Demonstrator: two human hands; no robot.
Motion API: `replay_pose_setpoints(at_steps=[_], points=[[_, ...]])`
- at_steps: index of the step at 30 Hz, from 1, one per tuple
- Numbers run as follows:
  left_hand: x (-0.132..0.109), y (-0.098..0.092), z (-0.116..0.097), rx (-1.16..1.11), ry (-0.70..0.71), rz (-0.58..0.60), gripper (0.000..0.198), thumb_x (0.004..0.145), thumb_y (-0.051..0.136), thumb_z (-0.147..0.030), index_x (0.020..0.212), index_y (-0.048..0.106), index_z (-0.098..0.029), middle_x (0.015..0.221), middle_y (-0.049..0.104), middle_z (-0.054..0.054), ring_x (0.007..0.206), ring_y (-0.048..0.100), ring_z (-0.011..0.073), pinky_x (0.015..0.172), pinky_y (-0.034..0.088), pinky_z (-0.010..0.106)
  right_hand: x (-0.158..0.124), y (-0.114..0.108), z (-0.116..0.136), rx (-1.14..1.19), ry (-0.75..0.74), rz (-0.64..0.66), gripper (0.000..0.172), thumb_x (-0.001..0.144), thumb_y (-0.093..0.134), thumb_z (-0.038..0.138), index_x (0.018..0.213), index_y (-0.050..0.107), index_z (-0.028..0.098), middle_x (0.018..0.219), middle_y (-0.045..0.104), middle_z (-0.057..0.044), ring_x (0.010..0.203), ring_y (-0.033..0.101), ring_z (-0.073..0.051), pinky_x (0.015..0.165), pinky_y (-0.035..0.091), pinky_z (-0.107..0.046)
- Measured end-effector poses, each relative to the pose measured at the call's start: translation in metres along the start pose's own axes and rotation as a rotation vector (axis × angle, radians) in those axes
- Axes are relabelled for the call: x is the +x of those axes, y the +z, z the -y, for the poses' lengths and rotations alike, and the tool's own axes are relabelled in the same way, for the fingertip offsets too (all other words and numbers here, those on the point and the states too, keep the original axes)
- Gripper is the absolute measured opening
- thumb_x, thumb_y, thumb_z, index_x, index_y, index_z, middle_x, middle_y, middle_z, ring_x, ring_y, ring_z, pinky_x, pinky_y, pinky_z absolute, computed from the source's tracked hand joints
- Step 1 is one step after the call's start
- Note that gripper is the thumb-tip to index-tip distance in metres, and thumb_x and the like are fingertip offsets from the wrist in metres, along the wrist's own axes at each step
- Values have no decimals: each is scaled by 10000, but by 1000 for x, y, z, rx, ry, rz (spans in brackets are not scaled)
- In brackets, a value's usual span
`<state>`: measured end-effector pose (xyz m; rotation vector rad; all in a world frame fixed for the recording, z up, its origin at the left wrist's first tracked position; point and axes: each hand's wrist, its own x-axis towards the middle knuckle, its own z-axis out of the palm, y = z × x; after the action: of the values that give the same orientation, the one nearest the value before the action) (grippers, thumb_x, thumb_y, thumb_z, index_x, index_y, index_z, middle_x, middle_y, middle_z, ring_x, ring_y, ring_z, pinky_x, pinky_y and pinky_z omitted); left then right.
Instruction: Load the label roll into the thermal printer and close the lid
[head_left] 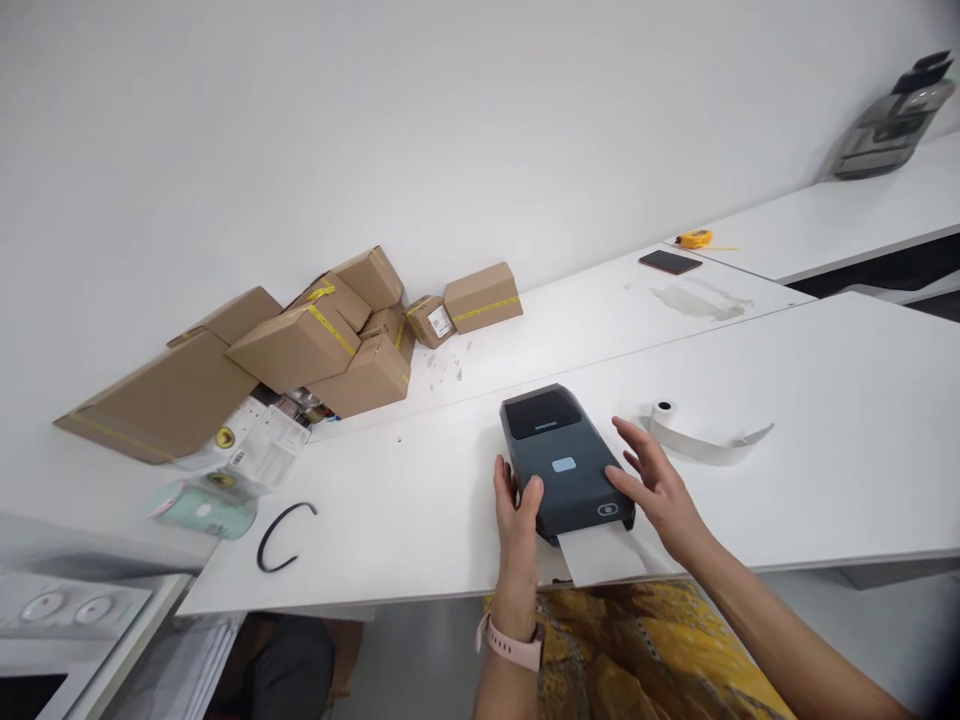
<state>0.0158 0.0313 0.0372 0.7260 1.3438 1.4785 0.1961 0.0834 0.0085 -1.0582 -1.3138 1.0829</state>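
Note:
A dark grey label printer [570,455] lies on the white table in front of me, with a light blue button on its top and a darker panel at its far end. White paper [600,553] sticks out of its near end and reaches the table edge. My left hand [517,515] grips the printer's left side, thumb over the top edge and fingers along the flank. At the right edge, my right hand [660,490] touches the casing with its thumb while the other fingers are spread apart.
A partly unrolled paper roll [664,412] lies right of the printer. Cardboard boxes [300,345] pile up at the back left, near a black headband-like strip [274,540] and a mint pouch [206,510]. Farther back are a phone [670,262], tape measure [694,239] and clear jug [892,125].

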Motion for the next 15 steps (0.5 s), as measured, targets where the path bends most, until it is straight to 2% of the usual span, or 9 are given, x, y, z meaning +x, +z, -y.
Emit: replay_pose_setpoints(at_steps=[2,4,6,11,15], points=[[-3,-3,2,14,-41,13,928,843,719,-522,1603,222,-331,1680,267,48,1508,331,316,1093,490,324,-1,-2,-10,30,155,52,775,844,660,610,1522,364,383,1635,358,-74,1497,340,-332,1148,403,-567],[-4,-5,5,18,-55,29,945,843,716,-533,1608,201,-323,1661,308,84,1479,382,333,1058,518,335,-4,-5,-18,90,284,139,814,861,616,632,1561,299,364,1618,387,-101,1439,438,-345,1060,506,-540],[-4,-7,11,1,-48,33,974,835,724,-528,1610,188,-283,1629,359,131,1445,434,338,1045,527,346,-8,-6,-22,150,344,180,824,871,600,630,1574,273,352,1590,432,-106,1366,532,-343,1012,552,-515],[4,-7,26,-12,6,3,994,802,744,-523,1592,213,-235,1583,409,181,1394,494,340,1025,533,368,-11,-6,-23,174,337,162,857,850,647,613,1571,274,339,1575,453,-116,1365,533,-341,1023,543,-515],[9,-5,26,16,51,-10,961,789,742,-549,1567,277,-230,1544,464,179,1380,506,339,1046,512,386,-10,-5,-21,118,263,176,833,891,600,609,1585,229,336,1571,459,-125,1382,515,-332,1052,514,-534]])
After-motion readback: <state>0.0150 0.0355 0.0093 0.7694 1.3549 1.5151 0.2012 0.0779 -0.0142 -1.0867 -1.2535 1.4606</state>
